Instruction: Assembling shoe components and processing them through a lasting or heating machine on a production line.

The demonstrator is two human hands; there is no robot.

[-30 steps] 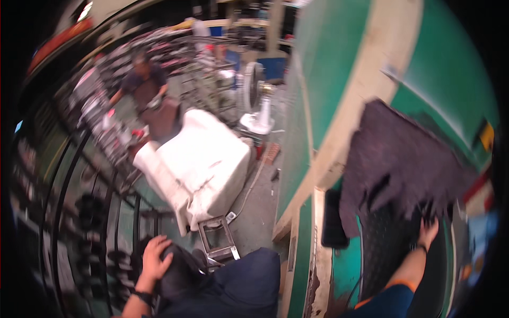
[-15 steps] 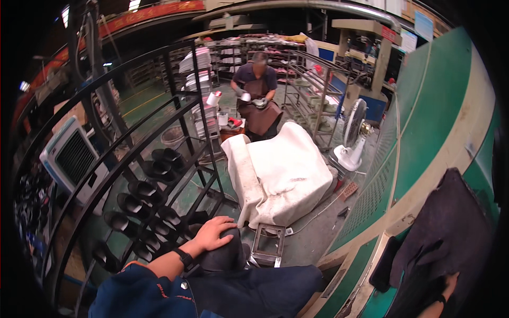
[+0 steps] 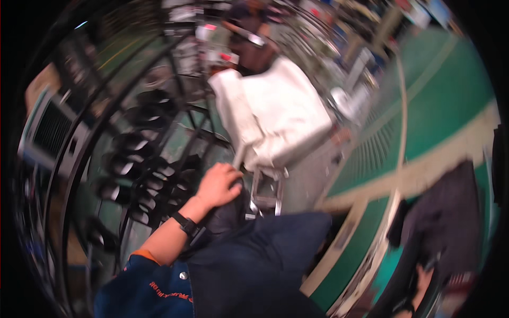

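Note:
My left hand (image 3: pixel 219 185) lies on my dark-trousered knee, its fingers laid over it and the thumb apart. It holds nothing. Far to the right, my right hand (image 3: pixel 422 280) is low beside a dark cloth (image 3: pixel 448 212) draped over the green machine. A small dark shape shows at its fingertips. Blur hides its fingers, and whether they grip anything is unclear. Just beyond my left hand stands a small metal-framed stool (image 3: pixel 266 191). A large block under a white cover (image 3: pixel 281 111) is past it.
To my left, a black metal rack (image 3: pixel 114 100) carries several black shoes (image 3: pixel 132 161). An air cooler (image 3: pixel 53 130) stands behind it. The green machine (image 3: pixel 424 100) walls off the right. A white fan (image 3: pixel 352 100) and a seated person (image 3: pixel 252 47) are farther away.
The view has tilted down and turned, blurring the scene. My left hand stays on the knee. My right hand has shifted along the dark cloth toward my body.

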